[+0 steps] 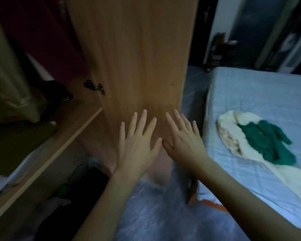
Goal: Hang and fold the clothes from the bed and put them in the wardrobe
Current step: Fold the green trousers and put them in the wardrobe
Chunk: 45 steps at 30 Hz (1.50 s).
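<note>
Both bare forearms come in from the bottom edge, and the hands sit side by side in the middle of the view: left hand [137, 145] and right hand [184, 141], backs up, fingers straight and spread, holding nothing, thumbs nearly touching each other. They are in front of the tall light-brown wooden wardrobe door [134, 58], which stands swung open; whether the fingertips actually touch the wood I cannot tell. Clothes to deal with lie to the right of the hands, on the pale blue checked bed [261, 94]: a long cream-white garment [233, 124] stretched roughly from the far middle of the bed toward the near right corner, with a crumpled dark green garment [268, 141] lying on top of its upper part. Right hand is plainly the nearer one, so the pickup is probably a reach sideways to the right, across the mattress edge (left hand would have to cross over). Wardrobe interior opens to the left: a light wooden shelf [47, 153] runs diagonally, a beige hanging garment [9, 87] and something dark red [38, 32] above it, dark items below, too dim to name. Grey-blue floor [155, 214] under the arms. Judgement: nothing yet grasped, two pieces left on the bed.
</note>
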### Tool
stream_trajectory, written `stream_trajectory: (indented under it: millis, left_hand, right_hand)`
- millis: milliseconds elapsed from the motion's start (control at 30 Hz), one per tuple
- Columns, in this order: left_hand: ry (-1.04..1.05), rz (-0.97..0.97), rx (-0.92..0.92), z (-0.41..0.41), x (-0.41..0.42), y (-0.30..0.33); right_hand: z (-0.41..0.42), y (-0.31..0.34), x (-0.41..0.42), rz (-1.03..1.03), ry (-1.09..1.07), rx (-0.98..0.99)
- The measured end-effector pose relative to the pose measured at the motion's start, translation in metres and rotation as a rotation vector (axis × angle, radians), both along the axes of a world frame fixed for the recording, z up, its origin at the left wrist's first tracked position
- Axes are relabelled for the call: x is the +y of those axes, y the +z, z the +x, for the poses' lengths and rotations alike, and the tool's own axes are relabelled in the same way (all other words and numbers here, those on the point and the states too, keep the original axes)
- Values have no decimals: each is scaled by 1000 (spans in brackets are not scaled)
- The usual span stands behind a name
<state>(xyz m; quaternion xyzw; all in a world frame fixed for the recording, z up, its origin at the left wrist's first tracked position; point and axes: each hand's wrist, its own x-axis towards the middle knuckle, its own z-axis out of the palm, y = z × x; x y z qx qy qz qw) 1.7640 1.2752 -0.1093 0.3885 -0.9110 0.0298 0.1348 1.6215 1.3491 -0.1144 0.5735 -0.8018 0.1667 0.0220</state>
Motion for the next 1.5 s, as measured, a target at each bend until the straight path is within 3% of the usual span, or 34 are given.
stream_trajectory:
  millis: [300,500,800,900,1133,1500]
  left_hand:
    - [-290,22,-26,-173,77,-1]
    - [-438,97,-136,-297,147,-12]
    - [-529,124,-131,-449,209,-23]
    - [-536,160,-166,-483,212,-31]
    - [-479,228,-240,-538,181,-62]
    - [-389,365,-541,-679,64,-145]
  right_hand:
    - [-147,-5,120,50,-311,-28]
    - [-253,-12,204,75,-477,-63]
    - [-394,-19,289,51,-565,-101]
    - [-419,-17,291,-25,-545,-121]
    - [-487,-49,255,45,-480,-157]
    - [-626,-141,119,362,-374,-242]
